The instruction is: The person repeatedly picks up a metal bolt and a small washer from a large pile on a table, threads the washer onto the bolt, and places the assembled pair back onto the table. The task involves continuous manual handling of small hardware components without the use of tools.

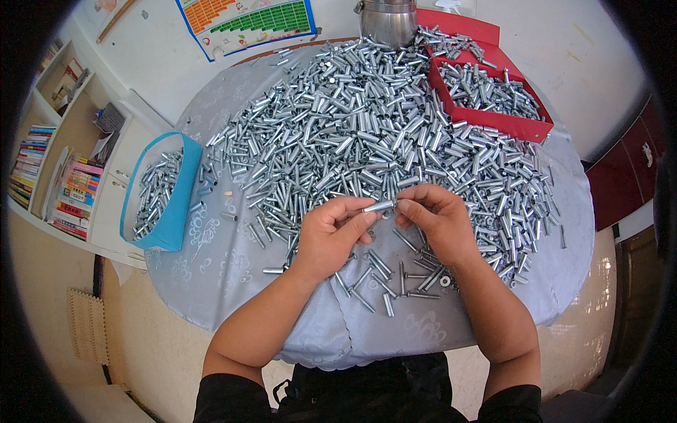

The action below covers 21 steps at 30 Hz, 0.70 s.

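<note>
Between thumb and fingers, my left hand pinches a shiny metal sleeve, held nearly level above the near side of the pile. My right hand is closed at the sleeve's right end. Its fingertips hide whatever small part they grip there. Behind both hands spreads a large heap of silver sleeves and bolts. Several loose bolts lie on the cloth between my forearms, along with a short sleeve and a washer.
A grey patterned cloth covers the round table. To the left stands a blue fabric bin of sleeves. An opened red box of metal parts sits far right, beside a steel pot. A bookshelf stands beyond the left edge.
</note>
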Tool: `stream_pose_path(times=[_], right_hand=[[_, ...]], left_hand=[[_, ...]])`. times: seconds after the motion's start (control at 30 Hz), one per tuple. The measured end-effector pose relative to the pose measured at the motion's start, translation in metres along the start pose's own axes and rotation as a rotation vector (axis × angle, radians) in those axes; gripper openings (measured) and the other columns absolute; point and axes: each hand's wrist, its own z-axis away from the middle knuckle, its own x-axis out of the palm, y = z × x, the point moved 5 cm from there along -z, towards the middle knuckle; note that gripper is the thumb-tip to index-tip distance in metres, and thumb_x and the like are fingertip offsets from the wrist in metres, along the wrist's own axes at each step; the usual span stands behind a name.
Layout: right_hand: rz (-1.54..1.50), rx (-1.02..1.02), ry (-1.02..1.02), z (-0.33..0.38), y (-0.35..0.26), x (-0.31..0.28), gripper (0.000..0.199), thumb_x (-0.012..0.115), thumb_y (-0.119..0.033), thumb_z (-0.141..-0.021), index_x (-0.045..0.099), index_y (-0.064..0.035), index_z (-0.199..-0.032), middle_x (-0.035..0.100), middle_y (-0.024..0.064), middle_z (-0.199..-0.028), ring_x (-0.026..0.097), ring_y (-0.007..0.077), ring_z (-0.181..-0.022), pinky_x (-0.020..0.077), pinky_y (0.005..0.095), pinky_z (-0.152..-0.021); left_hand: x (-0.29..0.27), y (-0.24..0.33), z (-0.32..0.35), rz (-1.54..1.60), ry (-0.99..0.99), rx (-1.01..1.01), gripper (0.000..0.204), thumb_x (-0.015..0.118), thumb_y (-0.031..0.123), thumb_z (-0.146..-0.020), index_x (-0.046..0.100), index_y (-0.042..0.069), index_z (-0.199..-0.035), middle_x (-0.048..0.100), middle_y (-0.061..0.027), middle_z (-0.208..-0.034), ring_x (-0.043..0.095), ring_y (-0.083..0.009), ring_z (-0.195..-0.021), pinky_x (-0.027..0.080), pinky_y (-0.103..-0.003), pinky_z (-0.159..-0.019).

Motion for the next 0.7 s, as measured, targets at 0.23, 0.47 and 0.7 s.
stream_pose_path(times=[0.23, 0.47, 0.7], right_hand=[[0.062, 0.008, -0.041, 0.000, -0.003, -0.001, 0.016, 0.067, -0.006, -0.088, 0.068, 0.0013, -0.103, 0.067, 0.0032, -0.086, 0.060, 0.0097, -0.073, 0.0483, 0.0233, -0.068], [0.192, -0.056, -0.049, 0.003, -0.015, -0.006, 0.016, 0.067, -0.006, -0.088, 0.069, 0.0002, -0.102, 0.067, 0.0027, -0.087, 0.058, 0.0087, -0.074, 0.0463, 0.0220, -0.069], [0.120, -0.181, 0.110, 0.001, -0.033, -0.025, 0.018, 0.063, -0.011, -0.092, 0.069, 0.0017, -0.103, 0.068, 0.0050, -0.084, 0.058, 0.0092, -0.070, 0.0480, 0.0239, -0.065]], left_hand=[[0.001, 0.004, 0.001, -0.067, 0.005, 0.013, 0.023, 0.065, 0.002, -0.090, 0.067, -0.002, -0.113, 0.072, -0.0115, -0.095, 0.064, -0.0101, -0.068, 0.052, -0.021, -0.059], [0.004, 0.008, 0.003, -0.150, -0.077, 0.065, 0.027, 0.067, 0.004, -0.089, 0.067, 0.000, -0.115, 0.073, -0.0102, -0.092, 0.062, -0.0078, -0.064, 0.051, -0.021, -0.058], [-0.004, 0.009, 0.002, -0.038, 0.044, 0.008, 0.026, 0.063, 0.004, -0.092, 0.065, -0.003, -0.116, 0.073, -0.0129, -0.096, 0.061, -0.0089, -0.064, 0.051, -0.022, -0.058]])
